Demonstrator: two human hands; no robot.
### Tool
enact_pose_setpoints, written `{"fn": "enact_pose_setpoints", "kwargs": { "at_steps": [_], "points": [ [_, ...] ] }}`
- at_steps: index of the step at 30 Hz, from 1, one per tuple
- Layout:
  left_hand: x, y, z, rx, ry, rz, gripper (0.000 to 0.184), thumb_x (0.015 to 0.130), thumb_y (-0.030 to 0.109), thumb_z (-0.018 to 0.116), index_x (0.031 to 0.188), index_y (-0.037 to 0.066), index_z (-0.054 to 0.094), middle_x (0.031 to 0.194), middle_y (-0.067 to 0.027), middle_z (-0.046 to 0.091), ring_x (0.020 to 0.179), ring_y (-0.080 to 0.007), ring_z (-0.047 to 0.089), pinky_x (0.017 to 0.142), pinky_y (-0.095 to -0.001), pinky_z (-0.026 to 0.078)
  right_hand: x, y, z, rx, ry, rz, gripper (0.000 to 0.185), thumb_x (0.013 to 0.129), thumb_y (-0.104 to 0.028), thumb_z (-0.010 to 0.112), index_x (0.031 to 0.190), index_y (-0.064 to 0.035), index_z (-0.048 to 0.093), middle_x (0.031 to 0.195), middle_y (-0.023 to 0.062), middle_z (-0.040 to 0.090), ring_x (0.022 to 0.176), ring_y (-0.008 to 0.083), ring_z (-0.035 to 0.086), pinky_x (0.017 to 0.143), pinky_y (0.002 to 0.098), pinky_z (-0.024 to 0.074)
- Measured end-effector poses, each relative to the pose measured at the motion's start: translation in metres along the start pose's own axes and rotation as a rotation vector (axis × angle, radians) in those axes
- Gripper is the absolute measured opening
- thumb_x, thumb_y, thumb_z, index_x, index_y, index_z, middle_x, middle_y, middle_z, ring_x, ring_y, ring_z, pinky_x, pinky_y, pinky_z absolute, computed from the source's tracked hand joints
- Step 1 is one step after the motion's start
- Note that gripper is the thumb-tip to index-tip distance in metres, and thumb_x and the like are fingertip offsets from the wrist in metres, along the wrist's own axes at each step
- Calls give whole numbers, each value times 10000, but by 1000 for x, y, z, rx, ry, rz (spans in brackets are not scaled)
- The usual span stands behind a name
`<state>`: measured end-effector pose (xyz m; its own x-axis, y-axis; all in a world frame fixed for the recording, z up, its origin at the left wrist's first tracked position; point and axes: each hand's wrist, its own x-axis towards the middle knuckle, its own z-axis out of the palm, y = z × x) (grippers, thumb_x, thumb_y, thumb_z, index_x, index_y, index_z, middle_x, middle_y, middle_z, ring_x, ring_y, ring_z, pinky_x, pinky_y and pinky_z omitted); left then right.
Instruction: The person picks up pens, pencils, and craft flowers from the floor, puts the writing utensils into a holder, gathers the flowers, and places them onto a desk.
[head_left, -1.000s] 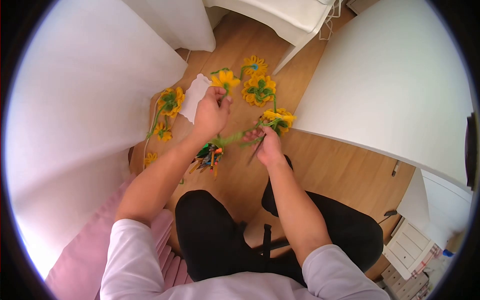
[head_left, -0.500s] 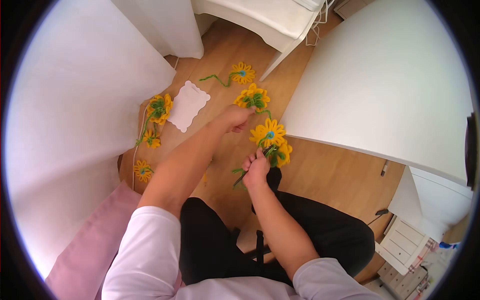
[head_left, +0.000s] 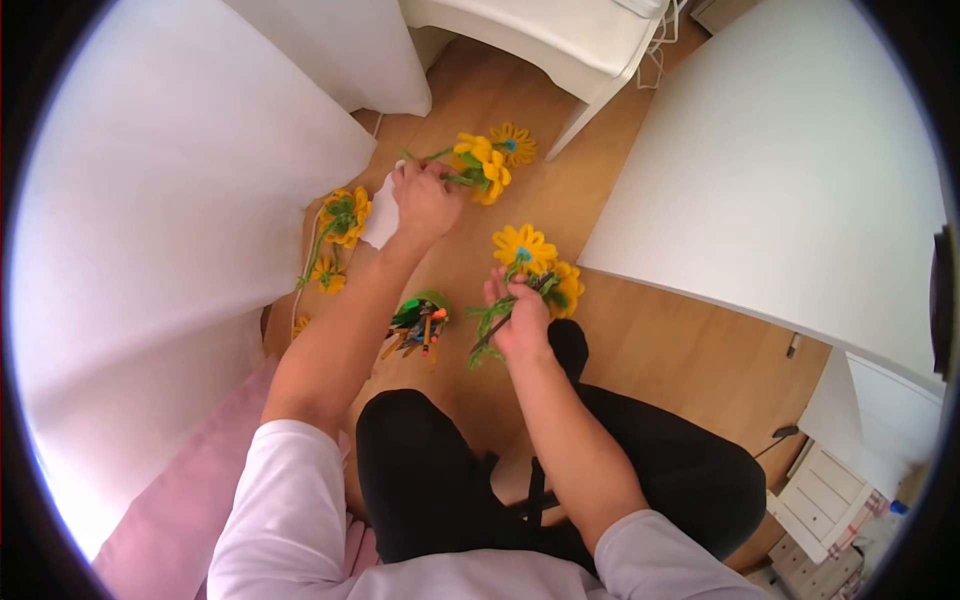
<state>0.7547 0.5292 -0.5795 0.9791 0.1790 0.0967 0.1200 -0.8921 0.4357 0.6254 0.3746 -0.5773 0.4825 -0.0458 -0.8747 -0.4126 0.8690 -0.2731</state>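
My left hand point(head_left: 428, 200) pinches the green stem of a full yellow flower point(head_left: 484, 168), raised over the wooden floor. Lower and to the right, my right hand point(head_left: 522, 318) is closed round green stems and a thin dark stick or tool. Two yellow flowers stand out above that hand: one with a blue centre point(head_left: 524, 248) and a fuller one point(head_left: 566, 290) beside it. A single blue-centred flower point(head_left: 513, 145) lies on the floor beyond the raised one. Partly behind my left wrist is a white scalloped card point(head_left: 382, 215).
More yellow flowers point(head_left: 345, 216) lie by the white curtain point(head_left: 190, 150) at left. A green cup of pencils point(head_left: 420, 318) stands between my arms. A white table leg point(head_left: 580, 125) is ahead, and a large white panel point(head_left: 770, 190) fills the right.
My left hand has picked up the full flower from the floor and moved up and left with it. My right hand keeps its stems, with its fingers now turned further upward.
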Motion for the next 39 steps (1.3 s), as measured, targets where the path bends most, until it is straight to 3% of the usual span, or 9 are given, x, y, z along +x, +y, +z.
{"fn": "enact_pose_setpoints", "kwargs": {
  "at_steps": [6, 9, 15, 22, 25, 29, 32, 34, 39],
  "points": [
    [-3, 9, -70, 342, 111, 371, 268, 805, 239, 583, 711, 29, 719, 1027, -180, 655, 1129, -349, 507, 925, -512, 400, 2, -7, 21, -105, 84, -199, 171, 933, 39, 403, 964, -92, 507, 1060, 97, 587, 1007, 262, 619, 931, 399, 511],
    [-1, 20, -83, 416, -222, 79, 335, 820, 280, 582, 587, 53, 664, 853, -162, 687, 922, -343, 633, 830, -508, 472, 3, -19, 13, -156, -18, -141, 82, 981, -65, 427, 1008, -95, 498, 1052, 91, 588, 974, 248, 619, 803, 376, 530],
    [-38, 45, -65, 162, -110, 66, 363, 848, 362, 597, 767, 12, 647, 605, -149, 612, 622, -329, 643, 544, -428, 517, -15, -5, 33, -150, -149, -94, 200, 1026, -277, 461, 1028, -93, 540, 1075, 85, 605, 1005, 219, 600, 786, 363, 488],
    [-76, 40, -45, 112, -370, 788, 287, 863, 305, 587, 923, 34, 657, 758, -137, 662, 685, -333, 655, 602, -430, 520, 14, -24, 25, -211, -324, 71, 238, 1026, -287, 469, 1078, -87, 587, 1157, 85, 613, 1090, 215, 582, 981, 396, 463],
    [-22, 59, -94, -237, -1070, 471, 188, 852, 219, 597, 985, 117, 682, 956, -119, 665, 833, -327, 646, 733, -443, 513, 16, -33, 20, -254, -106, 36, 102, 1010, -174, 492, 1035, -83, 533, 1059, 86, 619, 975, 228, 616, 842, 378, 528],
    [50, 1, -21, 311, 94, 527, 293, 841, 285, 629, 1062, 95, 666, 1111, -111, 653, 976, -302, 631, 834, -414, 506, 16, -33, -2, -168, -79, 57, 22, 1016, -108, 451, 999, -94, 454, 848, 54, 541, 740, 200, 553, 629, 326, 484],
    [79, -58, 27, 571, 323, 850, 279, 829, 271, 646, 1038, 86, 657, 970, -71, 684, 876, -286, 661, 783, -429, 522, 12, -32, -5, -28, -176, 150, 102, 1030, -144, 441, 964, -74, 475, 760, 41, 440, 646, 171, 445, 564, 308, 403],
    [61, -31, 6, 519, -385, 375, 243, 809, 221, 600, 1015, 112, 670, 992, -60, 681, 945, -256, 645, 825, -385, 514, 11, -34, -1, -133, -132, 35, 186, 1032, -194, 451, 942, -37, 498, 784, 57, 471, 666, 179, 470, 603, 309, 440],
    [-68, 19, -2, 179, -177, 664, 186, 766, 167, 588, 871, 24, 643, 764, -167, 646, 680, -291, 641, 585, -395, 505, 32, -19, 19, -242, -148, 45, 370, 1017, -377, 473, 1060, -20, 559, 941, 85, 590, 870, 235, 578, 872, 389, 520]
  ]
}}
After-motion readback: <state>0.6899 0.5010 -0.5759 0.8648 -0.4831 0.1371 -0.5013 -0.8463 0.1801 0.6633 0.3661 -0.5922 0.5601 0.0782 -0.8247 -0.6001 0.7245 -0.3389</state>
